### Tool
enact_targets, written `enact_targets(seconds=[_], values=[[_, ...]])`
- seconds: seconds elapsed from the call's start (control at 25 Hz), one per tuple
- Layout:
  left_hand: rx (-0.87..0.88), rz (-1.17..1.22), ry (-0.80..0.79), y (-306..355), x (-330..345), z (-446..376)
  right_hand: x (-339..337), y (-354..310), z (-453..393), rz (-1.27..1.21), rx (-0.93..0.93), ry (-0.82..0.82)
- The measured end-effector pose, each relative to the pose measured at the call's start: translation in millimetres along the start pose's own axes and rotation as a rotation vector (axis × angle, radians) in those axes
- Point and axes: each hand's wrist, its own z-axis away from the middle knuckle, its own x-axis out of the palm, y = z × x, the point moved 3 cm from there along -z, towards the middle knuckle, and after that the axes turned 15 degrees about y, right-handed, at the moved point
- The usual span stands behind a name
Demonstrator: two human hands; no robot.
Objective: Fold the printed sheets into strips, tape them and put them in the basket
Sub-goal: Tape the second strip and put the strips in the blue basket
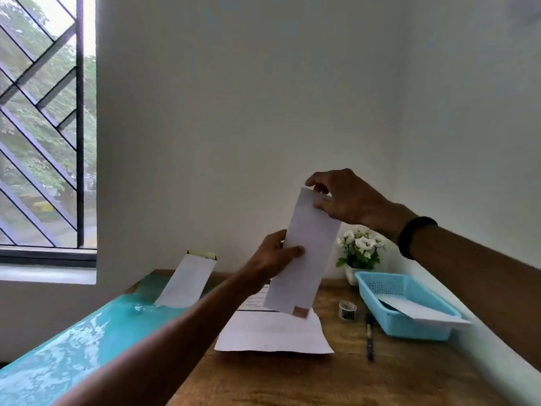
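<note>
White and smooth, the folded paper strip (304, 253) hangs tilted in open air above the wooden table (292, 382), the right hand (342, 197) pinching its top edge and the left hand (275, 253) gripping its left edge, thumb across the face. Below the left hand lie flat printed sheets (272, 332). Below the right wrist, the blue mesh basket (404, 323) holds one strip overhanging its rim, a tape roll (347, 309) between it and the sheets.
</note>
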Motion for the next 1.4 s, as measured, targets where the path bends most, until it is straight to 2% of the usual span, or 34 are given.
enact_targets(seconds=[0.2,0.32,0.4,0.48,0.64,0.72,0.84,1.0,1.24,1.4], values=[[0.390,-0.525,-0.025,33,13,-4,-27,-10,7,0.229,-0.048,-0.121],[0.551,-0.725,-0.085,57,30,-6,-42,-3,22,0.400,-0.062,-0.218],[0.614,-0.845,-0.096,73,43,-8,-51,5,34,0.434,-0.039,-0.266],[0.723,-0.939,-0.018,85,58,-7,-65,17,46,0.382,0.064,-0.243],[0.969,-0.755,0.207,98,91,18,-102,56,83,0.167,0.434,-0.110],[1.070,-0.707,0.155,96,110,38,-118,73,106,0.058,0.634,-0.028],[1.132,-0.742,0.012,75,136,69,-127,90,140,-0.221,0.920,0.101],[1.197,-0.729,0.031,38,161,102,-122,95,180,-0.464,1.213,0.183],[1.175,-0.607,0.166,13,170,122,-109,105,228,-0.533,1.423,0.115],[1.245,-0.642,0.129,1,168,122,-97,103,241,-0.416,1.407,0.004]])
